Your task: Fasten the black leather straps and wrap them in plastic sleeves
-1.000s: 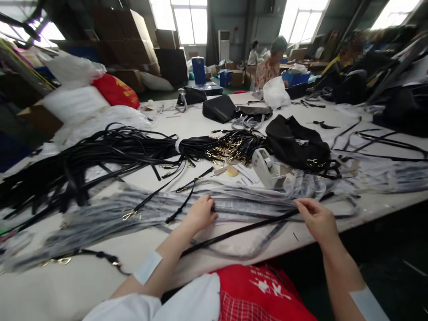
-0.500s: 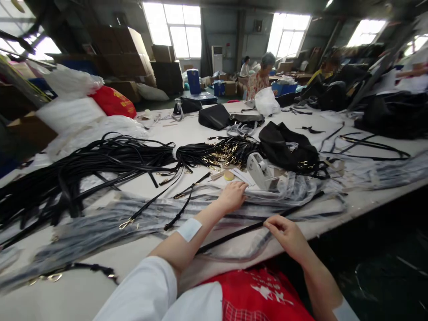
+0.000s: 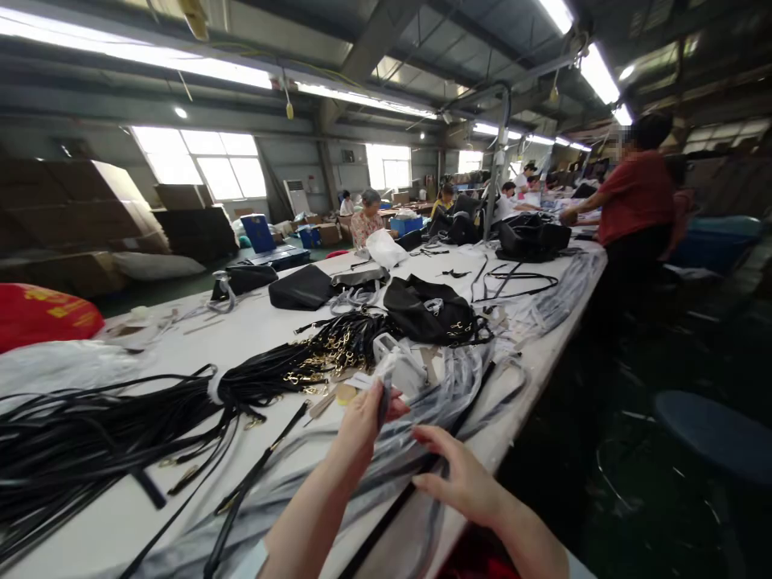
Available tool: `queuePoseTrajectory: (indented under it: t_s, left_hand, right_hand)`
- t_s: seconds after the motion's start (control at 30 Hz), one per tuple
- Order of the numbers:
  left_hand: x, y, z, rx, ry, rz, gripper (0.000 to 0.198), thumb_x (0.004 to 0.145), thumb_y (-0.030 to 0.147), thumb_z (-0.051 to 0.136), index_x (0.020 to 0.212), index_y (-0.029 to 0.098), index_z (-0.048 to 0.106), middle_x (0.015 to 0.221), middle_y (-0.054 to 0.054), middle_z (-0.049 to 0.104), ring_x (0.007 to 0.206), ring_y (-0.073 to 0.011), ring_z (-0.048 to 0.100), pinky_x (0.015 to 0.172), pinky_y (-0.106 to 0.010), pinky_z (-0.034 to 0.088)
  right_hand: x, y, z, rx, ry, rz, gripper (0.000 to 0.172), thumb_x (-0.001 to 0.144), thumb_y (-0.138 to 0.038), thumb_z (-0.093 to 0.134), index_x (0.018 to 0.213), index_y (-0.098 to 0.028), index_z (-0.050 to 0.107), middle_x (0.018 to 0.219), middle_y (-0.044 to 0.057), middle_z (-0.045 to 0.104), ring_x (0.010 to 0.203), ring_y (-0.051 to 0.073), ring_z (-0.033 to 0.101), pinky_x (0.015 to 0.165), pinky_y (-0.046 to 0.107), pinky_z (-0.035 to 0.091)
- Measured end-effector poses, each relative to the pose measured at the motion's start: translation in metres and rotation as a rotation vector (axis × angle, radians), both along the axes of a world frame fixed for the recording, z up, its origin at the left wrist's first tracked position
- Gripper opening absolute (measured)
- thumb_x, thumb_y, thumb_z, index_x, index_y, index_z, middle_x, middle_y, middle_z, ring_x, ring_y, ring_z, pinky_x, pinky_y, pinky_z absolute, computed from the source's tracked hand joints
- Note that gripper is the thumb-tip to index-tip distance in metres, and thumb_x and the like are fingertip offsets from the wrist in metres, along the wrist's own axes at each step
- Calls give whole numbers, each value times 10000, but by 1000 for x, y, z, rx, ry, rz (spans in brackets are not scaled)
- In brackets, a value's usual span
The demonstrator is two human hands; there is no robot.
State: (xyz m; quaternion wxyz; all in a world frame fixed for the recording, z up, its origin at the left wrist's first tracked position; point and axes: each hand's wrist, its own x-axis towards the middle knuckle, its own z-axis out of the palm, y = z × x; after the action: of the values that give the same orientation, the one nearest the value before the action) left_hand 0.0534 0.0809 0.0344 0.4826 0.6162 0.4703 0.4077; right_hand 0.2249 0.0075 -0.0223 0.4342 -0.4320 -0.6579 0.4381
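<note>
My left hand (image 3: 360,422) is closed on the end of a greyish plastic-wrapped strap (image 3: 384,392), which sticks up between thumb and fingers. To its lower right, my right hand (image 3: 461,478) is open, thumb and fingers apart, with nothing visible in it. Below the right hand runs a long black strap (image 3: 386,519) along the table edge. More straps in clear plastic sleeves (image 3: 449,394) lie under and beyond both hands. Just behind the left hand stands a white tape dispenser (image 3: 410,371), partly hidden. A yellow tape roll (image 3: 346,394) lies beside it.
A tied bundle of black straps (image 3: 150,426) with gold clasps (image 3: 331,354) spreads over the left of the table. Black bags (image 3: 428,310) lie farther back. A person in red (image 3: 639,197) stands at the far right; a blue stool (image 3: 712,430) is nearer.
The view has swung right and up. My left hand has come up off the table and now grips a wrapped strap end. My right hand's fingers have spread from a pinch.
</note>
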Motion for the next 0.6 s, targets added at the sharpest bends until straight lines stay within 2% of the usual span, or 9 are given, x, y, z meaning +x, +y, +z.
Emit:
queuePoseTrajectory:
  t_s: [0.07, 0.1, 0.17, 0.23, 0.27, 0.33, 0.43, 0.5, 0.6]
  left_hand:
    - [6, -17, 23, -229, -519, 66, 446, 974, 487, 408, 988, 122, 664, 802, -95, 743, 797, -198, 727, 869, -351, 559]
    - [9, -25, 37, -288, -667, 82, 381, 971, 435, 452, 987, 120, 666, 783, -87, 743, 786, -187, 729, 893, -347, 555]
    - [12, -36, 64, -346, -821, 89, 317, 981, 346, 462, 976, 105, 669, 736, -82, 737, 737, -174, 728, 910, -352, 555]
    - [12, -41, 91, -337, -897, 83, 311, 993, 311, 440, 971, 98, 666, 708, -79, 732, 715, -173, 729, 919, -368, 557]
    - [13, -43, 102, -317, -921, 73, 316, 999, 310, 429, 978, 100, 663, 700, -73, 731, 717, -173, 730, 927, -373, 554]
    - [19, -48, 119, -276, -952, 34, 329, 1009, 323, 407, 992, 109, 657, 688, -56, 726, 728, -169, 732, 937, -377, 549]
    - [40, -60, 131, -273, -958, -100, 355, 1018, 345, 385, 1006, 106, 647, 704, -50, 727, 756, -168, 733, 944, -383, 541]
    - [54, -66, 135, -326, -960, -222, 391, 1024, 359, 364, 1003, 87, 645, 720, -63, 728, 768, -175, 731, 943, -389, 538]
    - [59, -60, 142, -364, -997, -307, 439, 1015, 419, 377, 1040, 64, 635, 683, -60, 709, 771, -187, 726, 936, -389, 539]
  right_hand:
    - [-23, 1, 12, 30, 160, 195, 810, 720, -506, 785, 1400, -192, 477, 1379, 149, 541, 1276, 304, 494, 1097, 475, 344]
    - [-35, 1, 18, 14, 261, 327, 835, 714, -534, 783, 1409, -199, 464, 1354, 145, 559, 1256, 296, 514, 1092, 472, 350]
    - [-55, -3, 29, -70, 422, 585, 775, 730, -564, 762, 1366, -204, 505, 1230, 126, 627, 1135, 266, 598, 1017, 437, 428]
    - [-67, -7, 39, -177, 474, 701, 707, 724, -547, 776, 1303, -206, 557, 1084, 97, 671, 992, 232, 651, 908, 391, 494]
    - [-70, -8, 43, -213, 482, 678, 666, 717, -536, 785, 1259, -202, 588, 1010, 79, 682, 928, 217, 661, 855, 366, 513]
    - [-71, -7, 52, -193, 485, 486, 597, 708, -515, 797, 1185, -198, 629, 927, 54, 689, 873, 203, 660, 807, 338, 525]
    - [-63, -3, 66, -25, 409, 212, 557, 689, -491, 813, 1140, -201, 662, 1003, 63, 713, 998, 241, 642, 891, 366, 507]
    - [-54, -3, 75, -21, 346, 288, 501, 713, -514, 785, 1088, -193, 700, 1035, 70, 725, 1062, 267, 632, 931, 395, 493]
    - [-26, -9, 84, -153, 323, 432, 419, 815, -583, 654, 839, -175, 745, 827, 62, 745, 872, 245, 693, 853, 413, 523]
